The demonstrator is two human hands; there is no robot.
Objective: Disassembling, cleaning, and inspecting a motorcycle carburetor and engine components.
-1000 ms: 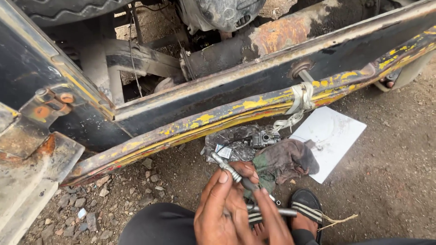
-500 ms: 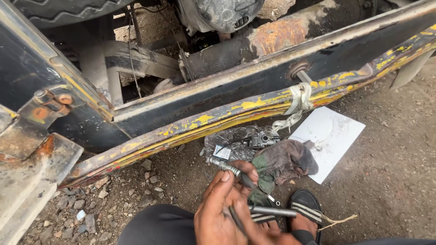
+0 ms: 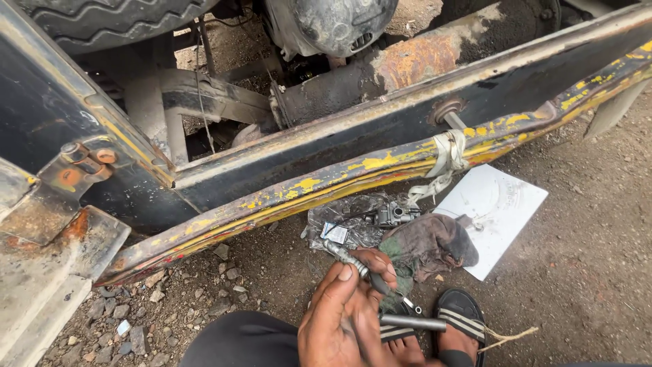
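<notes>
My left hand (image 3: 333, 316) is at the bottom centre, fingers curled around a wrench-like tool (image 3: 353, 261) with a silvery head and a dark handle. The tool slants up towards a crumpled clear plastic bag (image 3: 353, 217) with small metal parts (image 3: 394, 215) on it. My right hand (image 3: 372, 340) sits low at the frame's edge, mostly hidden behind the left, closed on the end of a short grey metal tube (image 3: 413, 322). The tube lies across my sandalled feet (image 3: 462, 316). A dirty rag (image 3: 428, 245) lies just right of the tool.
A rusted black and yellow vehicle frame rail (image 3: 380, 163) runs across the view, a white cloth strip (image 3: 445, 160) tied to it. Behind it are an axle housing (image 3: 326, 24) and a tyre (image 3: 115, 20). A white sheet (image 3: 499, 211) lies on gravelly dirt.
My right hand has dropped lower towards the frame's edge with the metal tube. My left hand has slid down a little on the tool handle.
</notes>
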